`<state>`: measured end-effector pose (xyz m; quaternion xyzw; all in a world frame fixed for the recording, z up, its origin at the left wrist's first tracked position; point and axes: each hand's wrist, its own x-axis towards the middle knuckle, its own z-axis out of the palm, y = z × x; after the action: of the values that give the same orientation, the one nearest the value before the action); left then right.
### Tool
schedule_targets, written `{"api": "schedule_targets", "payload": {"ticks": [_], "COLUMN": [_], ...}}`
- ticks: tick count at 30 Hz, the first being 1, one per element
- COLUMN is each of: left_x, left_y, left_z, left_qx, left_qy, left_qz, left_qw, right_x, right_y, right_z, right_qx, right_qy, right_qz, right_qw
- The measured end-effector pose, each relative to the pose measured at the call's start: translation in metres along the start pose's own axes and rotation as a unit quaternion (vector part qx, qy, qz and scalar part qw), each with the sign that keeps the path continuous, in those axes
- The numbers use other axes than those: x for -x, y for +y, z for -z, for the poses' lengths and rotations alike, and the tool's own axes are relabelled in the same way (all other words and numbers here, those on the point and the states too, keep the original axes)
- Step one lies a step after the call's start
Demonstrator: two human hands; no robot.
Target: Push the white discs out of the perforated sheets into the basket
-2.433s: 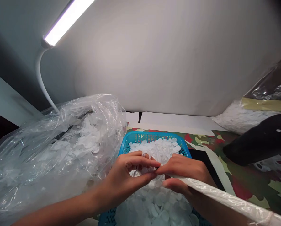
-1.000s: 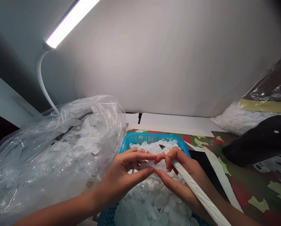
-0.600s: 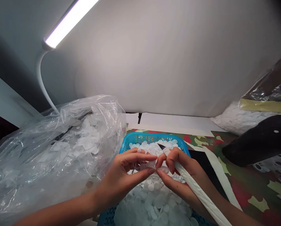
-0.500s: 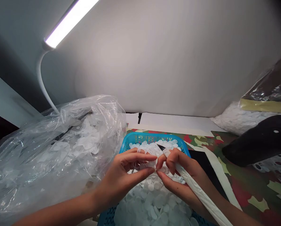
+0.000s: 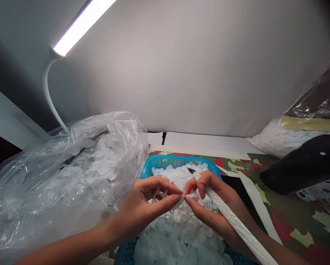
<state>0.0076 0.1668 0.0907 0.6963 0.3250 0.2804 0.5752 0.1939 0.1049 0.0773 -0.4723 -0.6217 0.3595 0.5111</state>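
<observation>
Left hand [image 5: 147, 209] is curling inward, its thumb and fingertips pinching the edge of a small translucent white disc [image 5: 191, 197] from the left. Right hand [image 5: 217, 206] is closing on the same disc from the right, its thumb and forefinger meeting the left thumb, while its other fingers are wrapping around a long white wrapped rod [image 5: 237, 224]. The rod is lying across the right palm and is running toward the near right; its dark pointed tip [image 5: 190, 170] is projecting just beyond the fingers, over the pile. Directly beneath both hands, a heap of white discs [image 5: 178, 235] is filling a blue plastic basket [image 5: 159, 161]. To the left, a crumpled clear plastic bag [image 5: 57, 173] containing more discs is leaning against the basket. At far right, a second bag [image 5: 275, 141], banded with yellowish tape [image 5: 311, 124], is resting beyond a dark rounded object [image 5: 300, 169] and a perforated white sheet [image 5: 325, 193]. A camouflage-patterned mat [image 5: 294, 217] is covering the surface, and a white gooseneck lamp [image 5: 80, 29] is shining from above.
</observation>
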Motion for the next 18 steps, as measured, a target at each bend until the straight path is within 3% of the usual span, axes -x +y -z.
{"api": "schedule_targets", "payload": {"ticks": [11, 18], "left_x": [-0.0015, -0.0068], "left_y": [0.001, -0.0057], "left_z": [0.0012, 0.0033], "left_qx": [-0.03, 0.104], "left_qy": [-0.032, -0.027], "left_qz": [0.032, 0.079], "left_qw": [0.999, 0.991], "right_x": [0.0004, 0.0006], "right_y": [-0.0049, -0.0046], "right_z": [-0.006, -0.0058], "right_qx": [0.013, 0.037], "right_qy": [0.032, 0.034], "right_qz": [-0.003, 0.023], "right_qw": [0.999, 0.998]}}
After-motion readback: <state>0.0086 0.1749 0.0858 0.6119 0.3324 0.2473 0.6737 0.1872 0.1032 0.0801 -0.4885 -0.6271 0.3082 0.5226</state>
